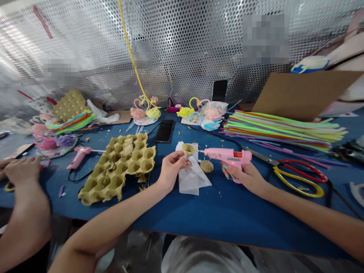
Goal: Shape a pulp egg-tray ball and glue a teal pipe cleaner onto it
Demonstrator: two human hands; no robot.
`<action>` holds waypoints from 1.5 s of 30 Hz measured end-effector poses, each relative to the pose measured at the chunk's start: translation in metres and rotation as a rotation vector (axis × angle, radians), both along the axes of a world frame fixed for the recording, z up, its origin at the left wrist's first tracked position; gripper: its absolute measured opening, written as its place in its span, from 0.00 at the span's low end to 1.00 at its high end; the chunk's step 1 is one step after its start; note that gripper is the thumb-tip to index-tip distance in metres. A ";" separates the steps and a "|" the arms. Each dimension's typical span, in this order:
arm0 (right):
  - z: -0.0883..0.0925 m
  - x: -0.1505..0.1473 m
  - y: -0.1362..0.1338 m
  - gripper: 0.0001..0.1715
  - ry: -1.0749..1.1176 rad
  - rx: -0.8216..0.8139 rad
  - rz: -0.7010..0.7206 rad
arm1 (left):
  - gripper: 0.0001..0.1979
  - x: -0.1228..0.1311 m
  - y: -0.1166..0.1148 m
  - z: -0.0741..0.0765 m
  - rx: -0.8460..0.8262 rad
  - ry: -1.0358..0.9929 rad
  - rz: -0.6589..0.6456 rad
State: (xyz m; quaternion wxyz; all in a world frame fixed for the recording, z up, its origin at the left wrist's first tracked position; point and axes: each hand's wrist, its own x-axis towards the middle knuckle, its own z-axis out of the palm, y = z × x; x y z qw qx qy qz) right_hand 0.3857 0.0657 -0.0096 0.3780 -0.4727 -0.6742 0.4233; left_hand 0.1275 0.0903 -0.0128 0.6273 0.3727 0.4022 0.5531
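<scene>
Head view: left hand [170, 172] pinches a small carton cup [188, 149] between thumb and fingers, above white tissue [189, 184] on the blue table [182, 218]. Right hand [246, 176] wraps the grip of a pink glue gun [223, 154], nozzle pointing left at the cup's rim; cannot tell if they touch. Round carton piece [206, 166] lies beside the tissue, below the gun. Ragged-edged egg tray [122, 161] left of the left hand; scissors [275, 163] near the right. Co-worker's hand [24, 170] at far left.
</scene>
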 end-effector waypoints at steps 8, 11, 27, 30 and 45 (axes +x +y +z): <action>0.001 -0.001 -0.001 0.33 0.025 -0.006 -0.001 | 0.17 0.000 0.000 0.000 0.001 -0.006 -0.025; 0.000 0.000 0.000 0.33 0.018 -0.001 0.000 | 0.16 0.000 0.001 -0.001 0.000 -0.007 -0.032; -0.002 0.000 0.001 0.32 0.012 0.032 -0.002 | 0.16 -0.001 0.000 -0.001 0.019 -0.002 -0.051; -0.003 0.001 0.001 0.32 0.002 0.037 -0.002 | 0.16 -0.001 0.001 -0.003 0.026 0.002 -0.059; -0.005 0.002 0.003 0.33 0.011 0.011 -0.005 | 0.16 -0.001 0.000 -0.003 0.036 0.017 -0.061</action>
